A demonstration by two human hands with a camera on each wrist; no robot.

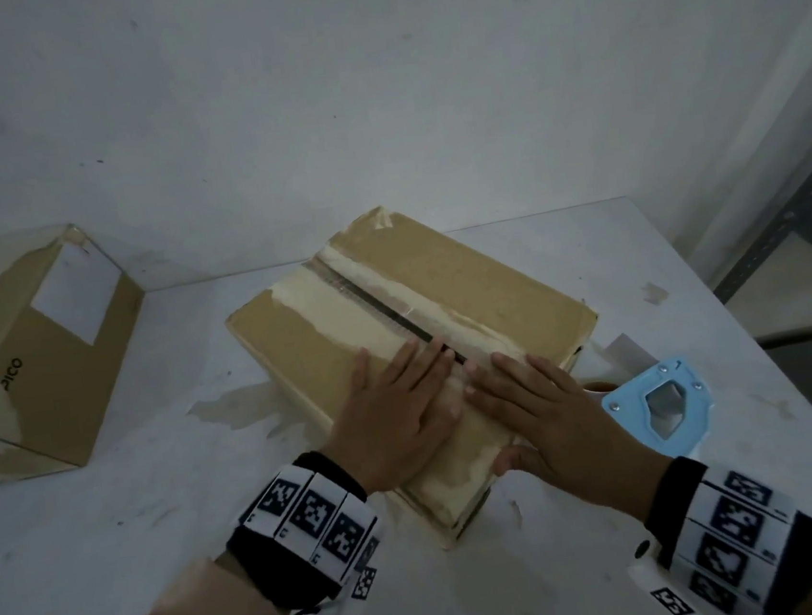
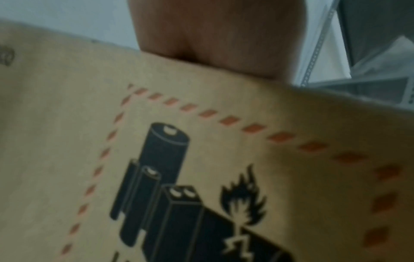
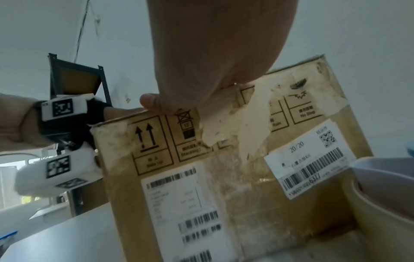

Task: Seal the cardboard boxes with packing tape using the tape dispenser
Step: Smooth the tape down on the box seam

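A brown cardboard box point(image 1: 480, 269) lies on the white table point(image 1: 116, 528), its two top flaps meeting at a dark centre seam point(image 1: 372, 295) edged with torn old tape. My left hand point(image 1: 399, 403) lies flat on the left flap beside the seam. Flat on the right flap lies my right hand point(image 1: 539, 403), its thumb over the near edge. The blue tape dispenser point(image 1: 665, 405) rests on the table just right of the box, untouched. The left wrist view shows the box side point(image 2: 67, 141) with a battery warning print. Labels and barcodes cover the box side point(image 3: 224, 177) in the right wrist view.
A second cardboard box point(image 1: 43, 355) with a white label stands at the table's left. A metal shelf rack point(image 1: 797, 236) is beyond the table's right edge. A white wall point(image 1: 370, 85) runs behind. The tape roll point(image 3: 380, 203) looms at the right wrist view's lower right.
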